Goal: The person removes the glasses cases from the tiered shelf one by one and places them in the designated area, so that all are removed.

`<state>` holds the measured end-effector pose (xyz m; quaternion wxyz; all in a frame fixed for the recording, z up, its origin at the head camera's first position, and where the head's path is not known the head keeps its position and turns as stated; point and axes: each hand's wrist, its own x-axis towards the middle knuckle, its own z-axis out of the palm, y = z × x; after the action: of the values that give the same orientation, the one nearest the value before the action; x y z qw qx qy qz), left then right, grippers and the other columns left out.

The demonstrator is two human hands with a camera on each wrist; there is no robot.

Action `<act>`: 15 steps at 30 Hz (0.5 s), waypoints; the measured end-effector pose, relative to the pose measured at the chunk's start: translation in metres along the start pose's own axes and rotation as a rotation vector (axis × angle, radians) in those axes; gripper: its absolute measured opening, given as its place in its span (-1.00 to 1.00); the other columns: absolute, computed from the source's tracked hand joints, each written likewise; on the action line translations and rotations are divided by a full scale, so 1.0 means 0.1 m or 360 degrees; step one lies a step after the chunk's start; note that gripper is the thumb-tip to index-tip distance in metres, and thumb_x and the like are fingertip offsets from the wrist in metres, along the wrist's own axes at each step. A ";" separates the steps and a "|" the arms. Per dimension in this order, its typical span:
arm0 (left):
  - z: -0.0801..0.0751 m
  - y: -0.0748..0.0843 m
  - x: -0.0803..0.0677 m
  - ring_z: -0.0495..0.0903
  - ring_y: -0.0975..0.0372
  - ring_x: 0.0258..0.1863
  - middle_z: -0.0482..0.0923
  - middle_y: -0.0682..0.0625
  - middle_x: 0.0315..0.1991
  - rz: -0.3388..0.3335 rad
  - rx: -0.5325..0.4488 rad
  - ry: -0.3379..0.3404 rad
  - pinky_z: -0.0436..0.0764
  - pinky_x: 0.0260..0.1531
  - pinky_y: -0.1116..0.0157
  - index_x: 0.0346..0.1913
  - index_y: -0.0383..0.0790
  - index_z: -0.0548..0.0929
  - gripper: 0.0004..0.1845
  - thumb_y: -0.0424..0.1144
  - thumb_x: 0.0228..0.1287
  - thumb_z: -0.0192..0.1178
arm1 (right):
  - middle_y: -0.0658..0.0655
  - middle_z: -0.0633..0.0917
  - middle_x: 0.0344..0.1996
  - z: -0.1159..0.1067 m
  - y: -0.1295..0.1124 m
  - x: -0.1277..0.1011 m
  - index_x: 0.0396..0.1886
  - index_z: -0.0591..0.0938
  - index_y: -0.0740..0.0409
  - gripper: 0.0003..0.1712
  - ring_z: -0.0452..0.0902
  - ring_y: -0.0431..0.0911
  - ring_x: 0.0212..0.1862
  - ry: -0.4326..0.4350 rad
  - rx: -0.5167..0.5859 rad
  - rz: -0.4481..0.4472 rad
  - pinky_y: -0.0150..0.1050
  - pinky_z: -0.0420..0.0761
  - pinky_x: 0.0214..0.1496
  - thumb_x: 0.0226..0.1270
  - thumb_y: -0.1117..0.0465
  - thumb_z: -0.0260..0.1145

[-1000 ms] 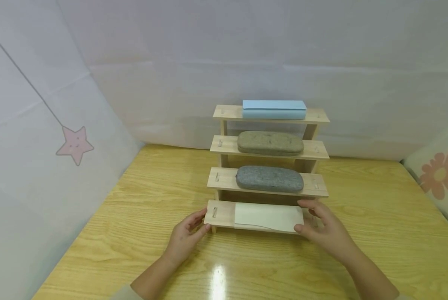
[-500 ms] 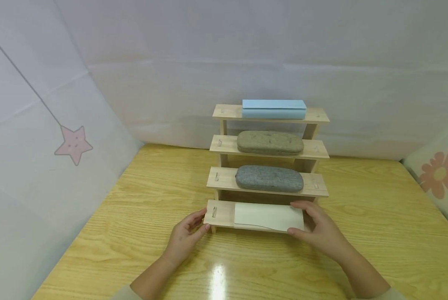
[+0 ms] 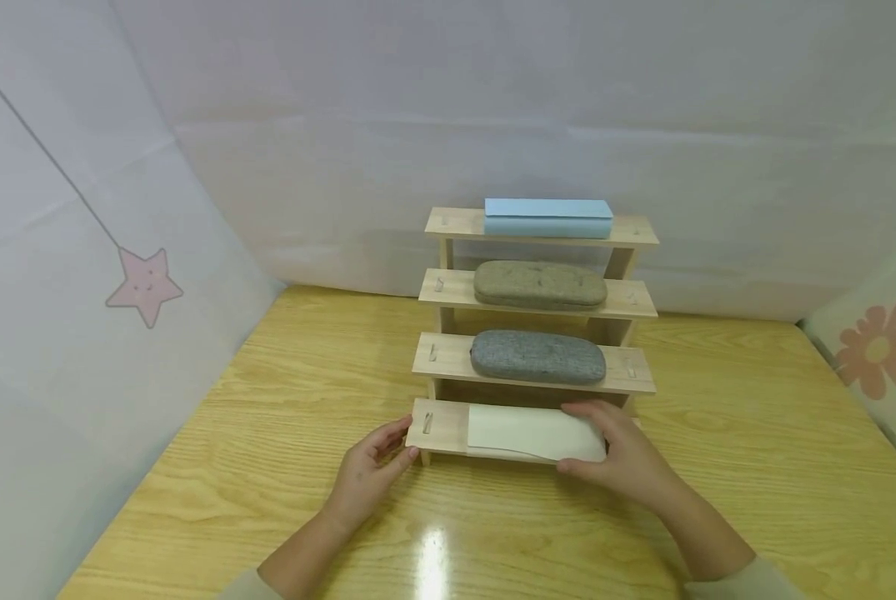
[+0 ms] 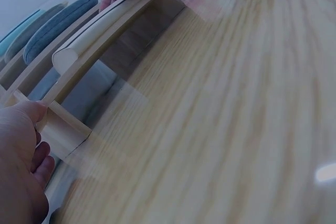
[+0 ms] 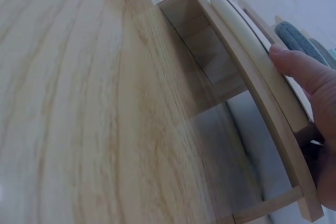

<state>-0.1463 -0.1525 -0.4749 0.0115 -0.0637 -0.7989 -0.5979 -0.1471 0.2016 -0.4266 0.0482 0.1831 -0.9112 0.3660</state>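
A cream glasses case [image 3: 523,429] with a wavy flap lies on the lowest shelf of a stepped wooden display rack [image 3: 449,433]. My right hand [image 3: 631,457] spans the case's right part, thumb at its front edge and fingers over the back; in the right wrist view the thumb [image 5: 299,66] presses its side. My left hand [image 3: 367,475] holds the left end of that shelf, with the thumb [image 4: 32,109] at the front corner. One shelf up sits a grey fabric glasses case [image 3: 538,357].
Above the grey one lies an olive fabric glasses case [image 3: 540,285], and a light blue case [image 3: 548,220] tops the rack. All stand on a wood-grain table [image 3: 267,433]. A pale backdrop [image 3: 342,167] rises behind and at both sides.
My right hand has slid left along the cream glasses case, from its right end further over it. The case stays in place, and my left hand keeps its hold on the shelf end.
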 end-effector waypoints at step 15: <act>0.00 0.01 -0.01 0.51 0.01 0.28 0.52 -0.12 0.28 0.0001 -0.0003 -0.0008 0.50 0.29 0.18 0.24 -0.23 0.55 -0.53 -0.23 0.28 0.32 | 0.21 0.57 0.17 0.04 -0.01 0.05 0.25 0.52 0.04 -0.11 0.43 0.19 0.20 -0.0042 -0.0168 0.0002 0.25 0.52 0.14 -0.13 -0.06 0.63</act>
<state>-0.1456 -0.1525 -0.4738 0.0095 -0.0655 -0.7984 -0.5985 -0.1513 0.1963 -0.4277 0.0455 0.1845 -0.9298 0.3151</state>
